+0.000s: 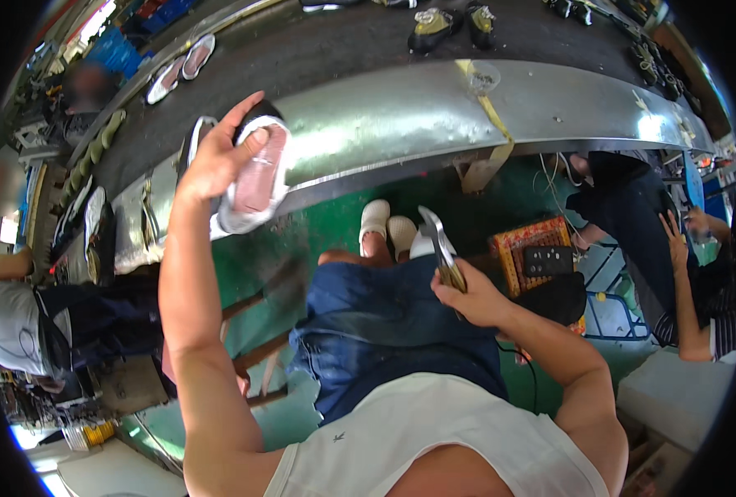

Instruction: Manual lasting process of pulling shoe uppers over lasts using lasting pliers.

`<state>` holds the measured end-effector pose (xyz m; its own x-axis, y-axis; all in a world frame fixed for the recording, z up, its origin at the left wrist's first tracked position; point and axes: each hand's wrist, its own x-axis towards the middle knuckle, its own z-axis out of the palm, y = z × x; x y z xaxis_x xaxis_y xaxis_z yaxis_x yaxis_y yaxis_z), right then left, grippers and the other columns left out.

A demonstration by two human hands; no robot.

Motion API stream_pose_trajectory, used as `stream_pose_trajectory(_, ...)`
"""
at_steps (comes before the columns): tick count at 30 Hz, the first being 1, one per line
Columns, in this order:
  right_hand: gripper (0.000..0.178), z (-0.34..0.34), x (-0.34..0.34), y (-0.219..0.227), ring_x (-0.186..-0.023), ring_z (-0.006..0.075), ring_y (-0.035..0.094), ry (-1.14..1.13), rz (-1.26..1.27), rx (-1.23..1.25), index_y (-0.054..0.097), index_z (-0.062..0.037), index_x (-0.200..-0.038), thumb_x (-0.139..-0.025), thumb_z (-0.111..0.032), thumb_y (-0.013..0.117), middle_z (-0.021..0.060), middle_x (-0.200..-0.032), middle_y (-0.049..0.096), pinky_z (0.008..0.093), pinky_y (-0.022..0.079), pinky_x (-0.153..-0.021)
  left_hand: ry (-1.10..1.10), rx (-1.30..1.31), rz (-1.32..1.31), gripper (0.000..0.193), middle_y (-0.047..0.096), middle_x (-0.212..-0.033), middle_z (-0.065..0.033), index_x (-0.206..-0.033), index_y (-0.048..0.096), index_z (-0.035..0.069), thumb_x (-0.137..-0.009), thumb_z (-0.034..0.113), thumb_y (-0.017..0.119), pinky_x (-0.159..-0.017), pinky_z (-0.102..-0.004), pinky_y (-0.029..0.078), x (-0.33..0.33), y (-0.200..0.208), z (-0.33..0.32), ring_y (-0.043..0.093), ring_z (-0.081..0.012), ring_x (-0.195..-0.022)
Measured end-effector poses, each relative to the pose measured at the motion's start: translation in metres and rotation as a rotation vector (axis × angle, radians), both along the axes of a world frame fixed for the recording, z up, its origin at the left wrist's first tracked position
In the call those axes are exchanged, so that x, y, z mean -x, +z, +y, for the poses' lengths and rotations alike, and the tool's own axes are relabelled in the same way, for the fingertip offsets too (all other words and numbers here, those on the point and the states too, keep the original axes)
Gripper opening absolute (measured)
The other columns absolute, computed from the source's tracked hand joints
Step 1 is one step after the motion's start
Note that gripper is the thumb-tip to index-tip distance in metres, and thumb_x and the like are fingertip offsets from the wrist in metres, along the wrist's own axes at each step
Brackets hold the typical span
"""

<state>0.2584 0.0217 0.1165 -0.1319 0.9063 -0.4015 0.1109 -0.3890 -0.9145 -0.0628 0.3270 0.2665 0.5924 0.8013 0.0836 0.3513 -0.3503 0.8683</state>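
Note:
My left hand (212, 168) grips a shoe (256, 180) at the metal edge of the bench. Its pinkish underside faces me, bordered by a white rim, with black at one end. The thumb presses on that underside while the fingers go behind, partly hidden. Just behind the hand, part of another shoe (198, 135) with a white rim shows. Over my lap, my right hand (480, 296) is closed around the handles of metal pliers (438, 236). Their jaws point up and away from me, apart from the shoe.
A dark belt (335, 62) bearing several shoes runs behind the metal ledge (384, 108). At left, another pair of pliers (150, 217) lies on the ledge. Co-workers sit at left (12, 319) and right (633, 224). A red patterned box (513, 248) stands on the green floor (318, 224).

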Motion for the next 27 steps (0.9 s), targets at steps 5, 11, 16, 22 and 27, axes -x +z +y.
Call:
stream_pose_trajectory(5, 0.064, 0.013, 0.025, -0.018, -0.102, 0.0224, 0.066, -0.036, -0.078, -0.247, 0.053, 0.0011, -0.124, -0.08, -0.032, 0.084, 0.0132, -0.113, 0.066, 0.0368, 0.052, -0.091, 0.053, 0.103, -0.22, 0.075, 0.041, -0.158, -0.0121, -0.157, 0.035, 0.005, -0.096, 0.027, 0.072, -0.116, -0.0343, 0.031, -0.044, -0.088, -0.153, 0.04, -0.0177, -0.141)
stream_pose_trajectory(11, 0.073, 0.001, 0.029, -0.048, -0.108, 0.0282, 0.067, 0.057, -0.321, -0.236, 0.051, 0.0042, -0.128, -0.077, -0.033, 0.086, 0.0194, -0.113, 0.068, 0.0384, 0.051, -0.094, -0.172, -0.106, 0.251, 0.064, 0.056, -0.143, -0.0072, -0.155, 0.04, 0.009, -0.099, 0.027, 0.065, -0.109, -0.0282, 0.037, -0.048, -0.185, -0.223, 0.052, -0.0175, -0.121)
stream_pose_trajectory(16, 0.043, -0.002, 0.021, -0.071, -0.091, 0.016, 0.061, 0.08, 0.088, -0.224, 0.056, 0.0022, -0.121, -0.089, -0.019, 0.076, 0.0094, -0.102, 0.065, 0.0344, 0.051, -0.084, -0.175, 0.838, -0.398, 0.084, 0.041, -0.152, -0.015, -0.157, 0.03, 0.0, -0.101, 0.059, 0.051, -0.113, -0.0446, 0.038, -0.034, -0.201, -0.212, 0.04, -0.0232, -0.143)
stream_pose_trajectory(22, 0.036, 0.0, 0.037, -0.056, -0.082, 0.0174, 0.06, 0.057, -0.312, -0.3, 0.059, 0.0002, -0.107, -0.086, -0.023, 0.078, 0.0097, -0.09, 0.064, 0.0364, 0.05, -0.076, 0.166, 0.446, -0.331, 0.073, 0.058, -0.127, -0.0143, -0.145, 0.042, 0.003, -0.087, 0.023, 0.081, -0.097, -0.0348, 0.05, -0.084, -0.222, -0.246, 0.059, -0.0191, -0.112)
stream_pose_trajectory(27, 0.029, 0.011, 0.024, -0.075, -0.08, 0.0114, 0.054, 0.109, -0.098, -0.217, 0.059, -0.0005, -0.107, -0.089, -0.018, 0.074, 0.0033, -0.086, 0.059, 0.0318, 0.049, -0.074, 0.075, 0.463, -0.344, 0.071, 0.061, -0.12, -0.0093, -0.147, 0.041, 0.005, -0.089, 0.018, 0.08, -0.093, -0.0306, 0.051, -0.078, -0.239, -0.231, 0.06, -0.0146, -0.107)
